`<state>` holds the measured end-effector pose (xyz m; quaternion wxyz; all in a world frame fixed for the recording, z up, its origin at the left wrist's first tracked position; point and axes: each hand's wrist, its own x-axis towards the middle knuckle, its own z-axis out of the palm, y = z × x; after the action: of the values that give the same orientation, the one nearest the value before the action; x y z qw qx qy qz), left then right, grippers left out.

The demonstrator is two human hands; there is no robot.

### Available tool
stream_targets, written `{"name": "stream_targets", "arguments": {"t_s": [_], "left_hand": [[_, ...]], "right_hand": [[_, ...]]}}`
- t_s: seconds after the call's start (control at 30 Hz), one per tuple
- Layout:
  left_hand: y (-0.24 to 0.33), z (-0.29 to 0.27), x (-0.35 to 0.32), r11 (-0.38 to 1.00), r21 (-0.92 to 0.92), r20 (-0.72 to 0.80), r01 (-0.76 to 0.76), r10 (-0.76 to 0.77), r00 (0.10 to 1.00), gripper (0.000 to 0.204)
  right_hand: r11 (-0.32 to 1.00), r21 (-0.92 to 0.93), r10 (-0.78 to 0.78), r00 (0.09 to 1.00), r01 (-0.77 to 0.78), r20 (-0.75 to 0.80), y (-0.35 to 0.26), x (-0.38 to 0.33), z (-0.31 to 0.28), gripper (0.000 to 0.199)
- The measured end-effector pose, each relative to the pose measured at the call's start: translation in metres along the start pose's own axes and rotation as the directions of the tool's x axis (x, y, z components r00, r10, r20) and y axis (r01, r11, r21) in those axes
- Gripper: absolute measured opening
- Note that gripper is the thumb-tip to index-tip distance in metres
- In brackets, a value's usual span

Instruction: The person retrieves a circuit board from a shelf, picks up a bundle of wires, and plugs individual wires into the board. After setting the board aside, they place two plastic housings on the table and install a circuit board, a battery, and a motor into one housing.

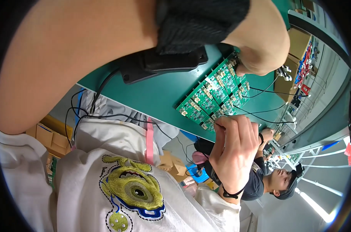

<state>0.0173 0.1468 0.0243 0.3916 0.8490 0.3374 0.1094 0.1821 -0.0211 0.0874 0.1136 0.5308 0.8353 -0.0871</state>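
While both your hands are at the green circuit board (216, 91): it lies slanted across the centre right of the frame, on the green table (152, 100), its face crowded with small pale and gold connectors.
Left hand (262, 54): it reaches over from the upper left and bends down at the board's upper right end; its fingers are mostly hidden, so you cannot tell whether they grip anything.
Right hand (235, 149): back turned up, at the board's lower end; your fingers are curled with thumb and forefinger near each other, but whether something sits between them cannot be told.
Black cables (279, 92): they run from the board toward the right of the frame.
Wrists: a wide black strap (202, 23) on your left, a thin black bracelet (233, 194) on your right.
Black device (162, 63): just below the strap, upper centre.
Co-worker (254, 183): dark shirt and cap, lower right.
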Motion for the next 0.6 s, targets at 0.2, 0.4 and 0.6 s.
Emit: {"name": "stream_targets", "arguments": {"t_s": [0.2, 0.4, 0.6], "left_hand": [[-0.004, -0.004, 0.004, 0.988, -0.126, -0.049, -0.091, 0.086, 0.995, 0.017], [-0.020, 0.009, 0.016, 0.934, -0.308, -0.102, -0.181, 0.157, 0.982, 0.024], [0.022, -0.031, 0.010, 0.387, -0.914, 0.198, 0.123, 0.159, 0.967, 0.031]], "right_hand": [[0.999, 0.037, 0.027, 0.999, -0.025, -0.044, -0.002, -0.003, -0.002, 0.024], [0.999, 0.040, 0.025, 0.978, -0.017, -0.206, -0.004, -0.018, -0.017, 0.027], [0.980, 0.197, 0.127, 0.817, -0.017, -0.563, 0.012, -0.038, -0.087, 0.020]]}}
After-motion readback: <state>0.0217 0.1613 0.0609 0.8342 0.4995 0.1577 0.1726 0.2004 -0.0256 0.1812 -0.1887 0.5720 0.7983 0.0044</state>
